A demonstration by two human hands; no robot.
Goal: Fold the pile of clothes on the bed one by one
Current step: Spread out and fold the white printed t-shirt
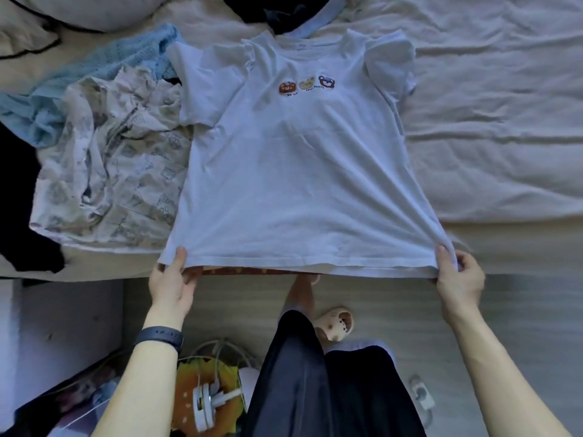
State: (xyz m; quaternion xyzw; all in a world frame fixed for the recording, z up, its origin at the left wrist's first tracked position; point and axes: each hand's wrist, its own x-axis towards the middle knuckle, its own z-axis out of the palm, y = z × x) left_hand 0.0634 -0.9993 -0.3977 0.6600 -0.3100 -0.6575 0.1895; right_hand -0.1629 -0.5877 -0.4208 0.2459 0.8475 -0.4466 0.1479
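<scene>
Underneath, T-shirt (299,168) hem hides fingers of left hand (172,282).

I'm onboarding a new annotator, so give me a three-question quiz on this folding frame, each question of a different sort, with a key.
1. True or false: the white T-shirt lies printed side up on the bed.
2. Where do the left hand and right hand grip the T-shirt? A) the sleeves B) the hem corners C) the collar
3. Fill in: seen by the person, the patterned garment lies to the T-shirt's ___.

Key: 1 true; 2 B; 3 left.
</scene>
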